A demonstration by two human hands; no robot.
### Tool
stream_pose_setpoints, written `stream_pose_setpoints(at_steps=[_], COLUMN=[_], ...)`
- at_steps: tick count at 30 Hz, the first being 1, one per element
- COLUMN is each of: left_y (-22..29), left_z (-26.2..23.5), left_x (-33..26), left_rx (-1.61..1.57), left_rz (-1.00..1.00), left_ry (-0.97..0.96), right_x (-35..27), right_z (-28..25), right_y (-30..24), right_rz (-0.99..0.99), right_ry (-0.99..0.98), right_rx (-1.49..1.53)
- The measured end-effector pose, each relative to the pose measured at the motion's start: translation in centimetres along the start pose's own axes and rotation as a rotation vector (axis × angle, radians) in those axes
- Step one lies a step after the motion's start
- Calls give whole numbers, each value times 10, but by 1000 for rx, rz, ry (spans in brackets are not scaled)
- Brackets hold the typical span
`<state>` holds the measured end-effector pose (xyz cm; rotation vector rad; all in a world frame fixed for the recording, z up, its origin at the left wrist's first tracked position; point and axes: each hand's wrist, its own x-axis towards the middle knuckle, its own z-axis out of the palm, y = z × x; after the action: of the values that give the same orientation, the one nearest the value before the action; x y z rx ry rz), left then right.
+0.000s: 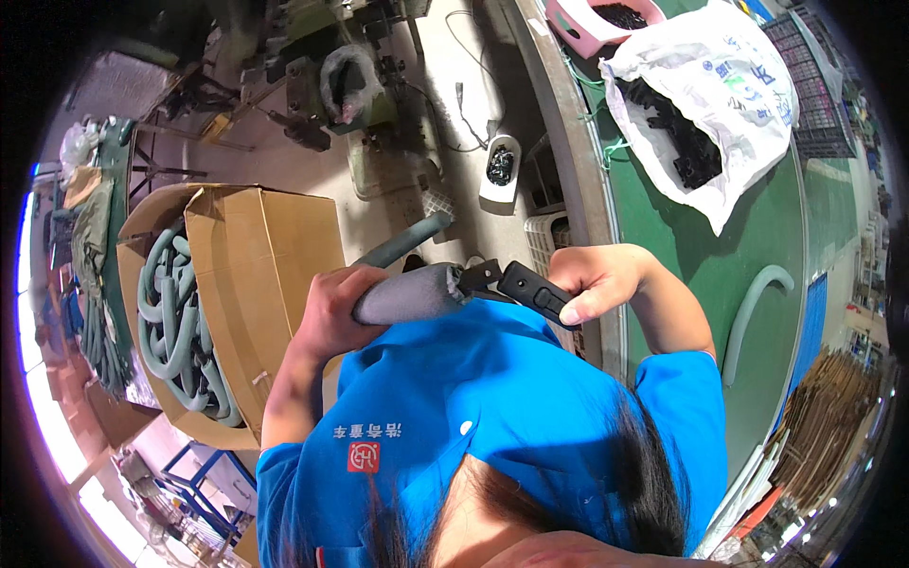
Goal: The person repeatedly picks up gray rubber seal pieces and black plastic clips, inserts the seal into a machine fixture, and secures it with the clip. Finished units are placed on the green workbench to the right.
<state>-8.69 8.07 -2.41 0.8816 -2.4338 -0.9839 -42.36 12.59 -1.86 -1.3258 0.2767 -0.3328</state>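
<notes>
Evidently the piece in hand is partway through: grey padding (407,295) already covers its bar, at the middle of the frame, with a dark end bracket (481,276) bare beyond it. The left hand (333,308) is wrapped round the padding; the right hand (598,282) pinches a black plastic part (535,292) between thumb and fingers, just beside the bracket but not seated over it, so that join looks undone. Many curved tubes (170,331) fill the cardboard box (275,227) at centre left, and another curved tube (743,317) lies on the green tabletop (663,227) at right.
</notes>
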Motion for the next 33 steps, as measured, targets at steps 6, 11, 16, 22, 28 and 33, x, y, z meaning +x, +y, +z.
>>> stream_pose_setpoints(at_steps=[6,11,16,22,28,33], left_y=[-2,-5,-13,-40,-70,-122], left_z=[-14,-23,-29,-14,-45,-63], left_x=[-9,-24,-41,-69,-72,-74], left_rx=[82,191,179,-14,148,229], left_rz=[123,185,47,-128,-142,-170], left_ry=[-54,-97,-43,-62,66,230], right_x=[15,23,40,88,137,196], right_z=[-6,-7,12,29,-9,-54], right_y=[-7,1,-6,-5,22,26], right_rz=[122,154,168,366,204,299], right_ry=[-203,-123,433,452,476,890], right_rx=[103,40,-112,-94,-160,161])
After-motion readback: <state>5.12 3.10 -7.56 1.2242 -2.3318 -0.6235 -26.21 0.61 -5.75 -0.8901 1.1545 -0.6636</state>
